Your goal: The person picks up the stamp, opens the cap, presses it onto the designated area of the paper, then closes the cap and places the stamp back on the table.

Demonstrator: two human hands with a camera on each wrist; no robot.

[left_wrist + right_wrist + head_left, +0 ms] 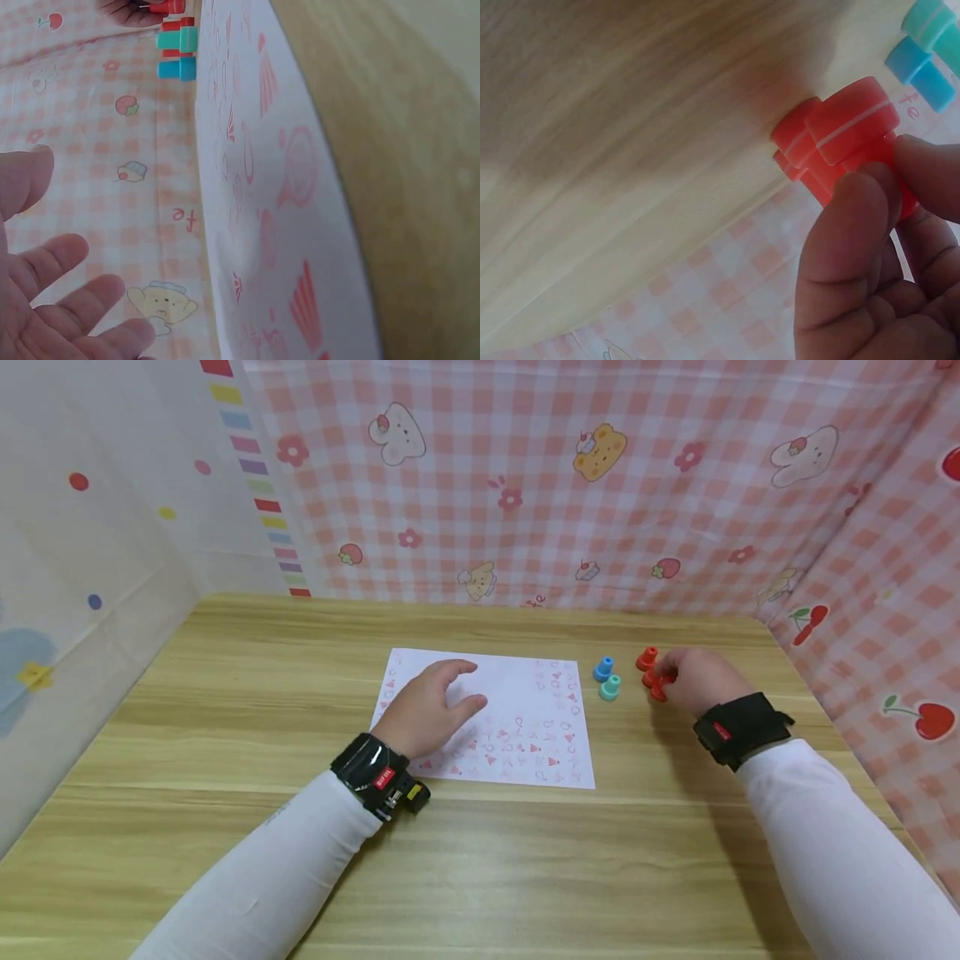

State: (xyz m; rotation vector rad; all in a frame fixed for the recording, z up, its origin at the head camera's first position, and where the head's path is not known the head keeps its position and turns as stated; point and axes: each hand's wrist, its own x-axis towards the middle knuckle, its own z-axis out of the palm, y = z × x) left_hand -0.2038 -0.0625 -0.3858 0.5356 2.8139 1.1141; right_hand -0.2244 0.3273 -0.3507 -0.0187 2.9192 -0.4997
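My right hand (703,681) pinches a red stamp (855,120) by its narrow handle, between thumb and fingers. Two more red stamps stand close by: one red stamp (647,657) at the back, and another partly hidden behind the held one. To their left are a blue stamp (603,670) and a mint-green stamp (611,688), side by side. My left hand (423,710) hovers over the left part of a white sheet of paper (510,685), thumb and fingers spread apart with nothing between them. Rows of small red prints mark the paper's sides and lower half.
The sheet lies flat on a wooden table (525,868). A pink checked cloth (450,502) hangs behind the table's back edge and along the right side. On the left stands a white dotted cloth (90,535).
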